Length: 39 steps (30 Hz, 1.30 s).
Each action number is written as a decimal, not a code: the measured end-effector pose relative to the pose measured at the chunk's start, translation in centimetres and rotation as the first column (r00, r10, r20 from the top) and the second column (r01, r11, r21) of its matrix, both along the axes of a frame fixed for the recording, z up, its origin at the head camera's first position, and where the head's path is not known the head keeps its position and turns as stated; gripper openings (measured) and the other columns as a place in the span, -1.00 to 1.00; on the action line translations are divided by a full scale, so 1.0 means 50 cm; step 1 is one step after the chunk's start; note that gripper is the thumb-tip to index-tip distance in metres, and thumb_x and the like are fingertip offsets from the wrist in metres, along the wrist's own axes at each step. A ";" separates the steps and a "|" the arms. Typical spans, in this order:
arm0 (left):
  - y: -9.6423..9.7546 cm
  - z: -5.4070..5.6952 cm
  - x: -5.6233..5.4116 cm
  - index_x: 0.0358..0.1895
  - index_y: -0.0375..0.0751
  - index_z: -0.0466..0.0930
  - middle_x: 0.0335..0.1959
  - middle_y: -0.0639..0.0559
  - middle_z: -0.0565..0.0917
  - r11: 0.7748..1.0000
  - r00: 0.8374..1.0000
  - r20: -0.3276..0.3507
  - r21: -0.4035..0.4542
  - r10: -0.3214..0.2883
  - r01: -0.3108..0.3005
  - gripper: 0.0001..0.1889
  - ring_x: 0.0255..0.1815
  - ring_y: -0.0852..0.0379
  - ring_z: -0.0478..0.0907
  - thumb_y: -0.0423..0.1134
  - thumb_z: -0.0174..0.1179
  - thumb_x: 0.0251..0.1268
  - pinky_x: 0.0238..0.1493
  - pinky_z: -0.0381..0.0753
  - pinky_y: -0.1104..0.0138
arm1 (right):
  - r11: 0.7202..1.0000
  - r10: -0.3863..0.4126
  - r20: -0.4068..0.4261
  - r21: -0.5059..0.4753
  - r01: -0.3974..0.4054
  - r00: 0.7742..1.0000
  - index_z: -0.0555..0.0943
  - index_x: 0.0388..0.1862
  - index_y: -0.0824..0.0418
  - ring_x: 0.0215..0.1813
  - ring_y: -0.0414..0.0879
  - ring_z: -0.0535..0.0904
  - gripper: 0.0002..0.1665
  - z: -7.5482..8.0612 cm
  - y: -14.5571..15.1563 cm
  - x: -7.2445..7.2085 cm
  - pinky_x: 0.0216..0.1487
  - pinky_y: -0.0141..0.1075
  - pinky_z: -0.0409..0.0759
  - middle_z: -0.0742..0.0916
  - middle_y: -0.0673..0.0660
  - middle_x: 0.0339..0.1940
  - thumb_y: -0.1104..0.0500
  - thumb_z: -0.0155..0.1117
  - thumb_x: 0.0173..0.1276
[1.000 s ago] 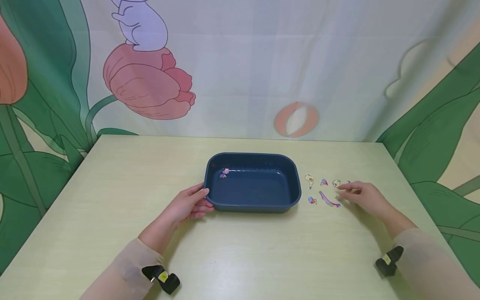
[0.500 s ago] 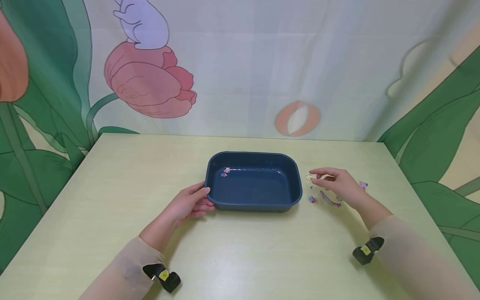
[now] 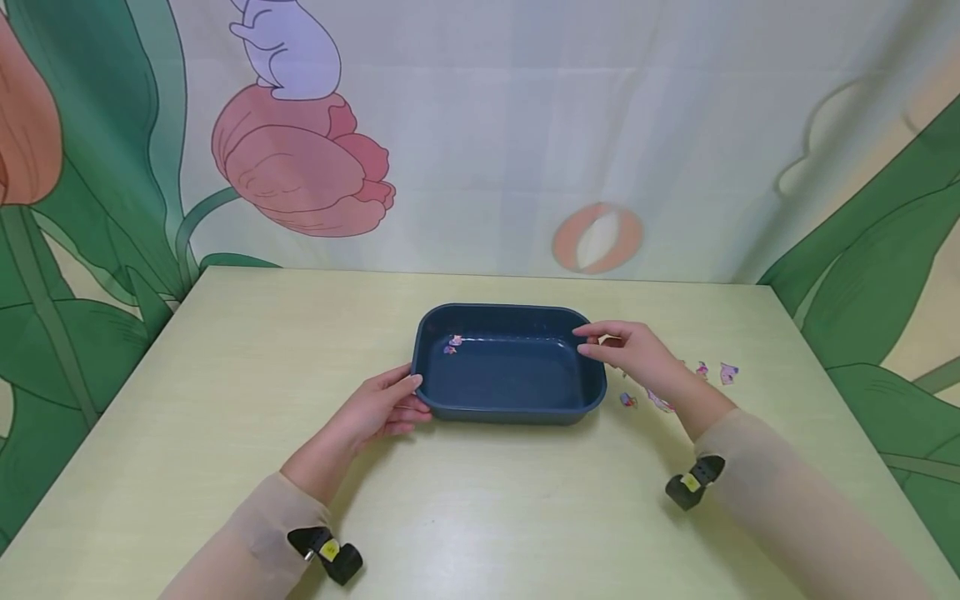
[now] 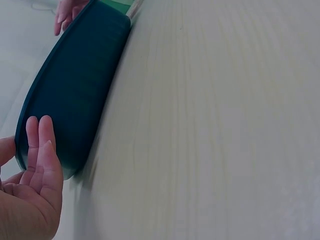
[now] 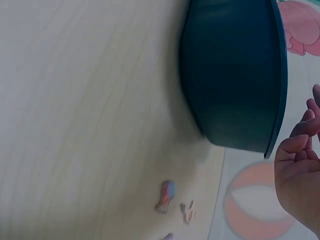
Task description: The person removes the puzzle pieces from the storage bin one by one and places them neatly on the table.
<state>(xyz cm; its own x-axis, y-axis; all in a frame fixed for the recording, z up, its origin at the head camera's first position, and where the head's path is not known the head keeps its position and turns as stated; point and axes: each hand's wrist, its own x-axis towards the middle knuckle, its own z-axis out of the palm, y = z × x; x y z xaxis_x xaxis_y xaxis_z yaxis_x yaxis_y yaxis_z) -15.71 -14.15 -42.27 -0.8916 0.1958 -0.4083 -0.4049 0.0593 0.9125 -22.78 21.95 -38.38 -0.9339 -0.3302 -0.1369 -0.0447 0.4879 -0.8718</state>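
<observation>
A deep dark blue rectangular tray (image 3: pixel 517 416) stands on the table. My left hand (image 3: pixel 378 407) holds its left end, thumb at the rim and fingers along the outer wall, as the left wrist view shows. Over the tray's right rim is my right hand (image 3: pixel 633 352), index finger and thumb held close together; I cannot tell whether a small piece is between them. Two small pink and purple cut-out pieces (image 3: pixel 454 341) lie inside the tray at the left. More small colourful cut-outs, among them a red-and-blue one (image 3: pixel 628 401), lie to its right, some hidden beneath my right forearm.
The pale wooden table (image 3: pixel 450 508) reaches back to a printed curtain (image 3: pixel 480 150) with flowers and leaves. Further right lie a purple cut-out (image 3: pixel 729 373) and a pink one (image 3: pixel 702 371). A small black camera sits on each sleeve.
My right hand has moved left from among the cut-outs to the tray's right rim, uncovering pieces at the far right. The left hand stays on the tray.
</observation>
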 end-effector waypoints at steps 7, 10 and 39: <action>0.001 0.002 0.000 0.45 -0.16 0.07 -0.46 0.00 0.64 1.000 1.000 0.003 0.003 0.003 -0.003 -0.42 -0.40 0.14 0.67 -0.09 -0.04 0.44 -0.41 0.60 0.37 | 0.998 0.059 -0.043 -0.037 -0.060 0.997 0.58 0.09 0.20 -0.24 0.00 0.45 -0.53 0.003 -0.046 -0.015 -0.21 -0.24 0.45 0.58 0.11 -0.21 0.02 0.31 0.25; 0.002 0.001 -0.001 0.44 -0.16 0.08 -0.45 0.00 0.65 1.000 1.000 0.002 0.003 -0.001 0.001 -0.42 -0.38 0.12 0.67 -0.09 -0.04 0.44 -0.41 0.60 0.38 | 0.996 0.086 -0.069 -0.029 -0.088 0.994 0.59 0.08 0.22 -0.29 -0.01 0.43 -0.55 0.003 -0.063 -0.019 -0.29 -0.25 0.43 0.59 0.11 -0.24 0.05 0.30 0.26; 0.000 -0.005 -0.004 0.43 -0.20 0.09 -0.42 -0.03 0.66 1.000 1.000 -0.003 0.006 -0.021 0.021 -0.40 -0.36 0.10 0.68 -0.07 -0.03 0.43 -0.37 0.61 0.36 | 0.980 0.188 -0.051 -0.059 -0.191 0.981 0.63 0.05 0.17 -0.17 -0.07 0.51 -0.60 -0.018 -0.253 -0.058 -0.12 -0.27 0.49 0.63 0.06 -0.22 0.05 0.30 0.26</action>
